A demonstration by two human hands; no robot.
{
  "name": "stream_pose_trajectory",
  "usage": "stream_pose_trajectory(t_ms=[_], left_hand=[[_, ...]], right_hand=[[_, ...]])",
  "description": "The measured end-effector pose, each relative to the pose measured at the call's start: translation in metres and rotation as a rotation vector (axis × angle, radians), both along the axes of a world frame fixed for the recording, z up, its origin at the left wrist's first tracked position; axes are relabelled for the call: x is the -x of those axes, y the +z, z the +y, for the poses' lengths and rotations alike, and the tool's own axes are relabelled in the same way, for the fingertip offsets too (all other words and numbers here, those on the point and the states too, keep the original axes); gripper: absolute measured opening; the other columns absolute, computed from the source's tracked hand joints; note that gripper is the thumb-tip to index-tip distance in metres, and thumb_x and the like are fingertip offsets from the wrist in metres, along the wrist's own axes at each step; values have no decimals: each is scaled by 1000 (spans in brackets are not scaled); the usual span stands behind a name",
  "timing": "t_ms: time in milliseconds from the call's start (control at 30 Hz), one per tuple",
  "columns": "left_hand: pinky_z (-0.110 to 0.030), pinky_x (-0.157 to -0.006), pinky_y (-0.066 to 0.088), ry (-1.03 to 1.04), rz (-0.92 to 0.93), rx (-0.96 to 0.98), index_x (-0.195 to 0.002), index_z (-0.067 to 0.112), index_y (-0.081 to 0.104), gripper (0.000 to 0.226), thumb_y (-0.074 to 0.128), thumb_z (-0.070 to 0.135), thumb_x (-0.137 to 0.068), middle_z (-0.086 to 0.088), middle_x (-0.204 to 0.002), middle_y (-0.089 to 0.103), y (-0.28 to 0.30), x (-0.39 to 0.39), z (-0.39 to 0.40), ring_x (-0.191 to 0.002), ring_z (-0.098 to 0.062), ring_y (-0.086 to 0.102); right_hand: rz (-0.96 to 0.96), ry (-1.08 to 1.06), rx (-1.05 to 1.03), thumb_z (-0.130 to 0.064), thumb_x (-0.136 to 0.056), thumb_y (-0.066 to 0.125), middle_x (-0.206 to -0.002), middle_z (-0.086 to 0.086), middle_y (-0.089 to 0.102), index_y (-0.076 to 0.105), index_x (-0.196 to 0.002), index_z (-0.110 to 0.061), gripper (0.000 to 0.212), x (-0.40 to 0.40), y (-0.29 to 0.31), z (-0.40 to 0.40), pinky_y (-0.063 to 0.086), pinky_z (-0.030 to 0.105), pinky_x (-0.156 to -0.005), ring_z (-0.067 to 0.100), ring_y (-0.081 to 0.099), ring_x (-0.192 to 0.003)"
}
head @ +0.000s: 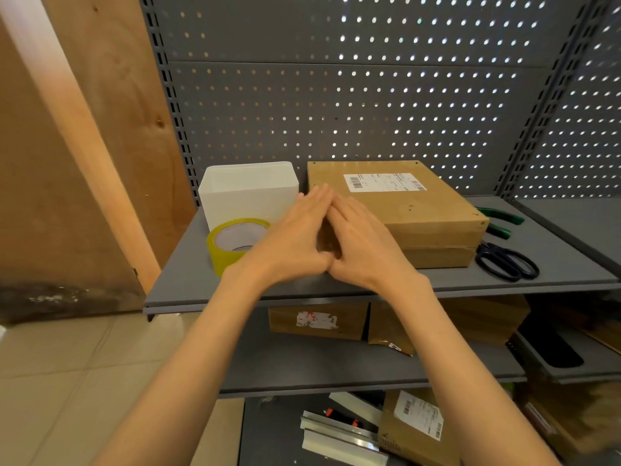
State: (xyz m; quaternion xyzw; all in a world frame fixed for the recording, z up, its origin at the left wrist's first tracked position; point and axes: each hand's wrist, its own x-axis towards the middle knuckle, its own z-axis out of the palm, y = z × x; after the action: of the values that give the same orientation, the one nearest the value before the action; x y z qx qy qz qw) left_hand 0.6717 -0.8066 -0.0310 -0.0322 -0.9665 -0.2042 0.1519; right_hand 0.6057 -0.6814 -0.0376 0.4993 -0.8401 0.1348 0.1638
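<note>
Head cam, looking down and forward at a brown cardboard box (420,210) lying flat on a grey metal shelf (437,280), set toward the back, with a white shipping label (384,181) on its top face. Seam or second layer along the front side, can't tell which.

Right in front of its near-left corner: left hand (292,240) and right hand (363,243), both flat and relaxed, fingers straight, gripping nothing. Fingertips meeting at the top, thumbs meeting at the bottom, making a little triangle window with the box corner showing through. Can't tell whether either palm actually touches the cardboard.

Just left of the box, a white open-top container (248,193), close to its side. In front of that, a roll of yellowish tape (232,240), hole facing up toward the camera, partly hidden behind the left hand.

On the other side of the box, green-handled pliers (500,222) further back and black-handled scissors (507,262) nearer the front edge, both flat on the same shelf, just beside the box.

Grey pegboard (336,95) behind everything, light poking through the holes. Wooden board (84,146) leaning at the far left. One shelf down, more brown parcels (317,321).
</note>
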Motion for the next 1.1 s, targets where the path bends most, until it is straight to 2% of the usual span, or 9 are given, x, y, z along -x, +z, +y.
stream_pose_trajectory(t_ms=[100, 333, 500, 600, 667, 800, 933, 1033, 1100], left_hand=[[-37, -120, 7, 25, -92, 36, -150, 15, -5, 100, 63, 27, -77, -2, -158, -7, -11, 7, 3, -145, -16, -4], [-14, -106, -6, 48, -113, 28, -148, 12, -11, 91, 56, 22, -86, -2, -157, -10, -11, -7, 6, -139, -3, -6], [-26, -114, 10, 100, -212, -98, -147, 15, -16, 94, 56, 23, -88, -1, -157, -12, -14, -10, 12, -144, -15, -1], [-31, -100, 39, 123, -251, -156, -148, 14, -15, 93, 55, 27, -88, -9, -156, 18, -21, -9, 9, -135, -23, 34], [-23, -83, 39, 144, -254, -143, -150, 12, -7, 85, 52, 28, -90, -14, -140, 43, -23, -11, 5, -114, -21, 50], [-19, -77, 36, 189, -85, -304, -150, 10, 0, 74, 49, 17, -94, -19, -134, 46, -17, -7, 8, -107, -21, 51], [-20, -103, 30, 183, -24, -572, -150, 13, 0, 66, 41, 15, -99, -12, -152, 28, -26, 5, 26, -132, -18, 37], [-8, -78, 31, 328, 93, -658, -150, 15, 8, 56, 35, 17, -101, -10, -135, 50, -40, 11, 41, -109, -7, 46], [-12, -74, 35, 423, 208, -671, -148, 13, 21, 51, 37, 18, -100, -10, -122, 59, -47, 12, 48, -101, -10, 52]], right_hand=[[33, -51, -63, -25, -78, 62, -155, 6, 19, 15, -149, -10, 87, 0, -7, 3, 2, 27, -117, 16, 13, -144], [9, -159, -29, -18, -85, 55, -157, 10, 11, 11, -149, -7, 78, -6, -13, -2, -6, 28, -115, 20, 6, -145], [-12, -245, 16, -19, -87, 53, -156, 11, 13, 13, -148, -6, 74, -5, -14, 2, -1, 30, -116, 20, 8, -145], [-37, -249, 13, -20, -88, 54, -157, 11, 7, 7, -149, -6, 78, -6, -12, 1, -2, 30, -116, 20, 4, -145], [-49, -222, 24, -19, -87, 54, -158, 10, 4, 5, -149, -7, 79, -6, -9, 3, -5, 27, -115, 19, 1, -145], [-27, -123, 22, -17, -89, 50, -158, 6, 5, 8, -150, -10, 74, -3, -4, 7, -7, 23, -113, 15, 1, -145], [3, -123, 3, -15, -90, 48, -157, 6, 13, 15, -149, -10, 68, -2, -10, 7, -5, 24, -112, 16, 8, -145], [7, -135, 31, -13, -89, 47, -156, 7, 16, 19, -148, -9, 66, -3, -15, 4, -4, 24, -113, 17, 11, -145], [12, -138, 51, -14, -89, 47, -156, 7, 18, 21, -148, -8, 65, -2, -17, 2, -3, 25, -114, 17, 13, -144]])
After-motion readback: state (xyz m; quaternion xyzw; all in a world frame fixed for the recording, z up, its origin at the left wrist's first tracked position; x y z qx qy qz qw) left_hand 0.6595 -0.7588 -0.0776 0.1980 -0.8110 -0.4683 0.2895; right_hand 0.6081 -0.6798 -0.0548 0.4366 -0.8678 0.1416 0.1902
